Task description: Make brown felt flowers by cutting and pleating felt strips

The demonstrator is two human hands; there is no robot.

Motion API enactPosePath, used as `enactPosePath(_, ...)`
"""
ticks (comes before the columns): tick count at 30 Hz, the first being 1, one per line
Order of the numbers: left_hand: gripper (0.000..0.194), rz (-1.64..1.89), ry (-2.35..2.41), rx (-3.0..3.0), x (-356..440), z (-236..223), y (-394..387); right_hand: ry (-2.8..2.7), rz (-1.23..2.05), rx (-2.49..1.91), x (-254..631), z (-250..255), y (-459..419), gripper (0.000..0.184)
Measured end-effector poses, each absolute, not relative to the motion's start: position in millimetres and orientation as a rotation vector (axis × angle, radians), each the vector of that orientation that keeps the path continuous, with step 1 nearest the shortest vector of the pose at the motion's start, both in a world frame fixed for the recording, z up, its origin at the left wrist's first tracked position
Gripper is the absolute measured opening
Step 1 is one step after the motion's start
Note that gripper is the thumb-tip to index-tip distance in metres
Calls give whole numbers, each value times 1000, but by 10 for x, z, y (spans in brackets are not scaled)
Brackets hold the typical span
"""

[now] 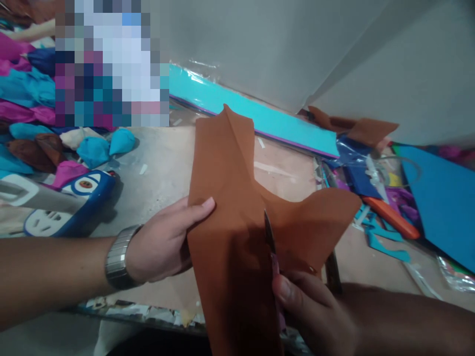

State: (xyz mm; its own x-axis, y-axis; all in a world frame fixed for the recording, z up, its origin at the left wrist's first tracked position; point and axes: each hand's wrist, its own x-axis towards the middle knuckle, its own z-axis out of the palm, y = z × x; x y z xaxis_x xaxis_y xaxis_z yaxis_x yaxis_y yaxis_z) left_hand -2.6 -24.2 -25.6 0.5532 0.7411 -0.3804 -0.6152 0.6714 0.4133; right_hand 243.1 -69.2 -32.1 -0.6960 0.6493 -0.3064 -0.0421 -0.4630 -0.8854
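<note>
Head view showed me the left hand [166, 240], a metal watch [118, 257] on its wrist, pinching the left edge of a brown felt sheet [226, 198] with the thumb on top and the other fingers hidden beneath. I saw the right hand [311, 306] closed around a pair of scissors [270, 235], the blades partway into the sheet near its middle, with the cut flap spreading off to the right. The sheet was held up over the worktable [163, 163], its lower end hanging past the near edge. Behind it lay a long turquoise sheet [260, 116] against the wall, crumpled coloured paper balls [100, 146] to the left, and an orange-handled tool [389, 217] beside a blue sheet [441, 207] to the right.
</note>
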Motion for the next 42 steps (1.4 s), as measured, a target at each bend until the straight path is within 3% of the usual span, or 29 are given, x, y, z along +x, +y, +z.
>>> enactPosePath(9, 54, 794, 745, 244, 0, -209, -235, -1556, 2104, -930, 2455, -309, -651, 52)
enactPosePath(15, 59, 799, 781, 225, -15, -211, -231, -1403, 2141, -978, 2432, -289, -667, 45)
enactPosePath(29, 53, 780, 730, 239, -30, -236, -231, -1496, 2052, -944, 2377, -242, -615, 47)
enactPosePath(37, 55, 771, 735, 243, -26, -223, -229, -1230, 2220, -1030, 2358, -256, -668, 53)
enactPosePath(42, 55, 772, 728, 240, -19, -206, -236, -1137, 2280, -996, 2339, -241, -662, 45)
